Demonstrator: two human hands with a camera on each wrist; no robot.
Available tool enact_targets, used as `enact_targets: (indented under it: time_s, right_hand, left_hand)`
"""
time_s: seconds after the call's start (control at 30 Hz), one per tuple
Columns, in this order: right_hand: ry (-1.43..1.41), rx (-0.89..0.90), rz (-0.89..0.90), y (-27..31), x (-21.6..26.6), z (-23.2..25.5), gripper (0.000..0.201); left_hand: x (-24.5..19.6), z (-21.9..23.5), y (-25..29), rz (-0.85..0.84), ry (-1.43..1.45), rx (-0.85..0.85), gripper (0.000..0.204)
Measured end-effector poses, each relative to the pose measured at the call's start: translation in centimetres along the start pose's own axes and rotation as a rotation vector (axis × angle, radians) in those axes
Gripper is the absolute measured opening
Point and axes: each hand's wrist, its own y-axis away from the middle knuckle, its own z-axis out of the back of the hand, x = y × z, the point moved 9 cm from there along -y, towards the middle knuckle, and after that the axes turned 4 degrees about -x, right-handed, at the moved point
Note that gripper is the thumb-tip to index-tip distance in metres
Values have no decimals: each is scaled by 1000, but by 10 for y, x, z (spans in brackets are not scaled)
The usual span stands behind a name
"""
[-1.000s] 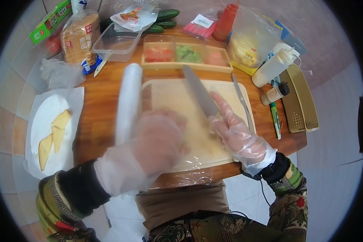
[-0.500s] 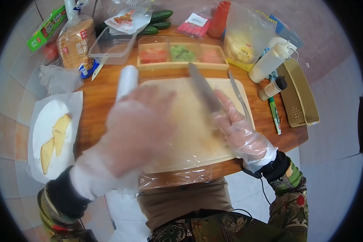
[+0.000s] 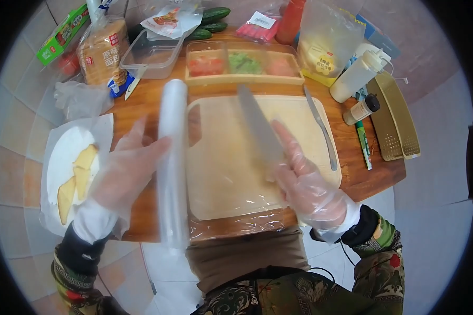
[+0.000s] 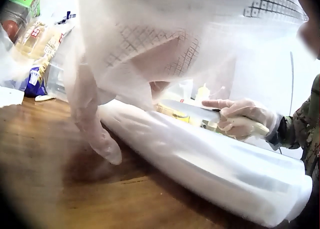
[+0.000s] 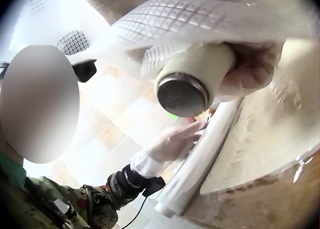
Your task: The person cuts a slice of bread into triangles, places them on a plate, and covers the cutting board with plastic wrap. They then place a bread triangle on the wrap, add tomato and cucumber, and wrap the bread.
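In a clear plastic glove, my right hand (image 3: 310, 189) grips a kitchen knife (image 3: 258, 126) over the cutting board (image 3: 220, 163). Its index finger stretches along the blade, which points away from me. The right wrist view shows the knife's cream handle (image 5: 215, 64) with a metal end cap. My gloved left hand (image 3: 129, 170) is left of a roll of plastic wrap (image 3: 172, 157), fingers extended and thumb tip right at the roll's side. In the left wrist view, a finger hangs straight beside the roll (image 4: 200, 154).
A second knife (image 3: 323, 128) lies along the board's right edge. Pale yellow triangular slices (image 3: 81, 170) rest on white paper at left. Behind stand a three-part food tray (image 3: 244, 81), bagged bread (image 3: 104, 58) and a clear container (image 3: 152, 60). Squeeze bottles (image 3: 355, 79) and a basket (image 3: 391, 123) are at right.
My left hand has swung left from over the board, across the roll, to the roll's left side. The right hand keeps holding the knife in nearly the same spot.
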Motion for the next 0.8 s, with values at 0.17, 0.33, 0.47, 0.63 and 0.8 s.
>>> enact_targets:
  time_s: [0.17, 0.33, 0.47, 0.63, 0.8]
  right_hand:
    - [9, 53, 14, -7, -11, -27, 71]
    - [602, -151, 262, -6, 24, -48, 67]
    - [676, -203, 330, -7, 27, -60, 67]
    - [765, -279, 66, -3, 47, -67, 63]
    - [898, -353, 302, -13, 30, -66, 64]
  left_hand:
    - [-3, -8, -5, -103, 52, 87, 84]
    - [-10, -6, -13, -193, -133, 55, 85]
    - [-15, -7, -18, -399, -104, 23, 88]
    - [-35, -3, -7, -447, -248, 92, 87]
    - [-69, -7, 14, -982, -477, -239, 65]
